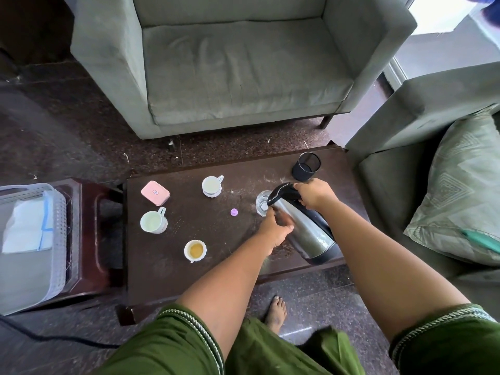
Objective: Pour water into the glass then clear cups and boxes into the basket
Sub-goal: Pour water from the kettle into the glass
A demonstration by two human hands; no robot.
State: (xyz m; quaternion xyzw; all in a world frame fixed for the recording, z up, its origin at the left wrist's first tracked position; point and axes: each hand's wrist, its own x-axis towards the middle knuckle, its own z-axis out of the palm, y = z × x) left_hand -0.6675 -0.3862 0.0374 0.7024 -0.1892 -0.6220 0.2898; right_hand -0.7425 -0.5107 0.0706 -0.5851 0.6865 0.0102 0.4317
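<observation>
Head view showed the right hand (313,194) clamped on the kettle (303,226) handle, left hand (274,226) steadying its body, tilted over the glass (262,203) on the table (216,226).

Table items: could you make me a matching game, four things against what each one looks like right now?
Things:
1. kettle
2. glass
3. box
4. front cup

States:
A. pink, lying flat near the table's left edge
B. holds yellowish liquid
C. tilted, held in both hands
D. clear, under the kettle's spout

Pairs: 1-C, 2-D, 3-A, 4-B
</observation>
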